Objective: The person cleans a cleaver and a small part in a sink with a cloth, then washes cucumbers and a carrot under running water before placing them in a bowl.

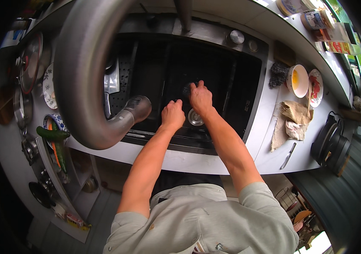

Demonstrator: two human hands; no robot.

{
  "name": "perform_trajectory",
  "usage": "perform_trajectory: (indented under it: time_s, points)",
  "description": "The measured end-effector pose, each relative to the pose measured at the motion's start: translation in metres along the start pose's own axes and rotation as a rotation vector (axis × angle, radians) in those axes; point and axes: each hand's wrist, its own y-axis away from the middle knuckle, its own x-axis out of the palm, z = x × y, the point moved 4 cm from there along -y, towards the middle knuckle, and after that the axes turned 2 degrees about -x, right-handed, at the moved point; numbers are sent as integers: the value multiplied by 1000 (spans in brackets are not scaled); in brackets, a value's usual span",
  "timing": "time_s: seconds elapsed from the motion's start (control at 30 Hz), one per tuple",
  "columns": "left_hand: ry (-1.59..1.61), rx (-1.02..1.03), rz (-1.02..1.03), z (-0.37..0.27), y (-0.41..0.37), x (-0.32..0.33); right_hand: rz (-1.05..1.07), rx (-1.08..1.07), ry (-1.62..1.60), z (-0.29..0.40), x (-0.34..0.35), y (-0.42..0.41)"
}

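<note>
Both of my hands reach down into a black kitchen sink (pixel 212 54). My right hand (pixel 201 96) has its fingers bent over a dark, mesh-like scouring pad (pixel 186 90), whose shape is hard to make out against the black basin. To its left, my left hand (pixel 173 115) is low in the basin with curled fingers; whether it holds something cannot be told. The round metal drain strainer (pixel 195 117) lies between my forearms. A large grey faucet (pixel 82 79) arches over the left part of the sink, its spray head (pixel 139 108) pointing towards the basin.
Left of the basin, a cleaver (pixel 112 79) lies on a perforated black tray (pixel 124 85). A patterned bowl (pixel 50 120) with cucumbers (pixel 53 134) stands at the left. On the right counter are a bowl with egg yolk (pixel 298 80), a cloth (pixel 279 135) and a small knife (pixel 288 155).
</note>
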Motion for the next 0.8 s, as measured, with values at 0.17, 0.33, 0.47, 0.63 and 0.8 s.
perform_trajectory:
  time_s: [0.17, 0.33, 0.47, 0.63, 0.8]
  points:
    - [638, -191, -3, 9, -2, -14, 67, -46, 9, -1, 6, -5]
    - [1112, -335, 135, 7, 4, -12, 96, -71, 81, -5, 11, -3]
    - [1334, -490, 191, 15, 10, 3, 146, 35, -98, -15, 2, -3]
    - [1527, -637, 182, 12, 6, 15, 191, 268, -879, 1, -45, 23]
    - [1727, -574, 304, 10, 5, 26, 22, 77, -756, 9, -62, 33]
